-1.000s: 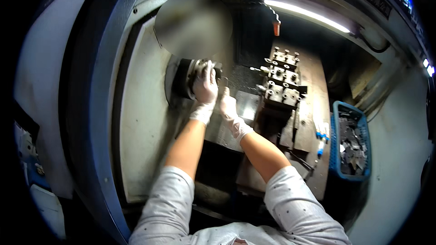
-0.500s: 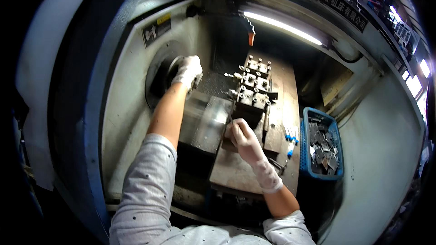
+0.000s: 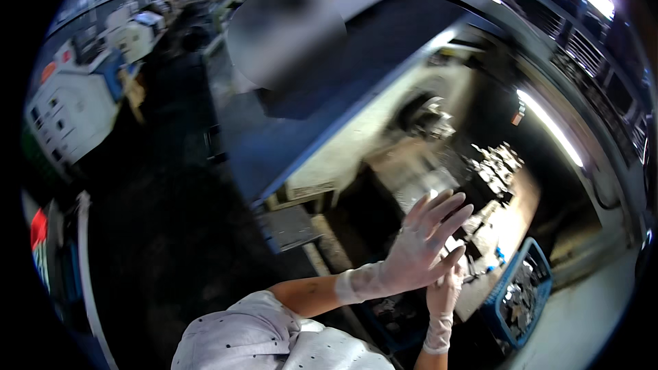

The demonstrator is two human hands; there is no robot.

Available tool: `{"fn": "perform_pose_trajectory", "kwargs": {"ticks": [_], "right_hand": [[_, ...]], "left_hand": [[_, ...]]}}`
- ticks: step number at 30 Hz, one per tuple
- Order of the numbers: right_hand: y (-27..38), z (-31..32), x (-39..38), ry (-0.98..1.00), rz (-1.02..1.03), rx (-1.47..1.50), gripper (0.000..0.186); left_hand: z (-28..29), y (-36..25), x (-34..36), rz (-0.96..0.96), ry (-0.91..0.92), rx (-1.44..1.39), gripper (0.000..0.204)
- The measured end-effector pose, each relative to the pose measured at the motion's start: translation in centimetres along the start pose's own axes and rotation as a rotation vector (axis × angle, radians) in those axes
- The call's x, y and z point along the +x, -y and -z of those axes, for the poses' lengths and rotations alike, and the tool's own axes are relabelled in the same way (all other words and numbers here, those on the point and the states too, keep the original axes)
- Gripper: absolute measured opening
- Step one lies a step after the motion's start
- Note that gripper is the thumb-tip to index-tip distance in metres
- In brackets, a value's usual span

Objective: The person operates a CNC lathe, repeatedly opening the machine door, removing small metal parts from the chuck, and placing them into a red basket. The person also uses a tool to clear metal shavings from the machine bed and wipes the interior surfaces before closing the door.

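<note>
Your left hand (image 3: 425, 250) is up front, fingers (image 3: 444, 211) spread and released; your right hand (image 3: 444, 298) sits behind, partly covered, can't tell if its fingers grip anything; tool blocks (image 3: 497, 170) on the worktop (image 3: 529, 195) beyond both hands, chuck (image 3: 432, 120) farther up, left of them; blue basket (image 3: 498, 321) with metal pieces (image 3: 521, 294) on your right

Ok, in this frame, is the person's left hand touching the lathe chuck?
No, the left hand is open and spread, clearly apart from the lathe chuck farther back.
</note>
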State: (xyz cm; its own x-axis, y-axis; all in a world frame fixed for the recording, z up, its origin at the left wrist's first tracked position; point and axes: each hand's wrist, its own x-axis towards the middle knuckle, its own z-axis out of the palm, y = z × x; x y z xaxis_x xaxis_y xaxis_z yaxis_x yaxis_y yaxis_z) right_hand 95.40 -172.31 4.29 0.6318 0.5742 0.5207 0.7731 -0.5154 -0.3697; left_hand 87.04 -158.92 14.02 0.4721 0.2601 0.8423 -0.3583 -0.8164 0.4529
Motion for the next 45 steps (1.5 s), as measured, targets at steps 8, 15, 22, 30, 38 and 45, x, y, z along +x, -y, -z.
{"fn": "perform_pose_trajectory", "kwargs": {"ticks": [8,15,22,30,38,45], "right_hand": [[4.5,-0.3,-5.6,0.158,0.085,0.395,0.024],[4.7,-2.3,-9.8,0.249,-0.204,0.566,0.015],[19.2,-7.7,-6.9,0.418,0.258,0.694,0.018],[36.9,-17.7,-15.2,0.767,0.219,0.870,0.015],[57.5,-25.8,-22.6,1.165,0.654,0.959,0.013],[81.4,-29.6,-30.4,1.453,1.350,1.240,0.011]], "left_hand": [[25.5,13.8,7.9,0.065,-0.562,0.998,0.070],[25.8,16.5,9.1,0.179,-0.319,0.867,0.080],[29.0,14.5,10.1,0.349,-0.001,0.944,0.074],[43.8,-5.1,-25.9,0.452,0.122,0.919,0.050],[64.8,-27.8,-45.0,1.160,-0.693,2.321,0.057],[67.2,-29.1,-46.6,1.257,-0.980,2.933,0.058]]}}
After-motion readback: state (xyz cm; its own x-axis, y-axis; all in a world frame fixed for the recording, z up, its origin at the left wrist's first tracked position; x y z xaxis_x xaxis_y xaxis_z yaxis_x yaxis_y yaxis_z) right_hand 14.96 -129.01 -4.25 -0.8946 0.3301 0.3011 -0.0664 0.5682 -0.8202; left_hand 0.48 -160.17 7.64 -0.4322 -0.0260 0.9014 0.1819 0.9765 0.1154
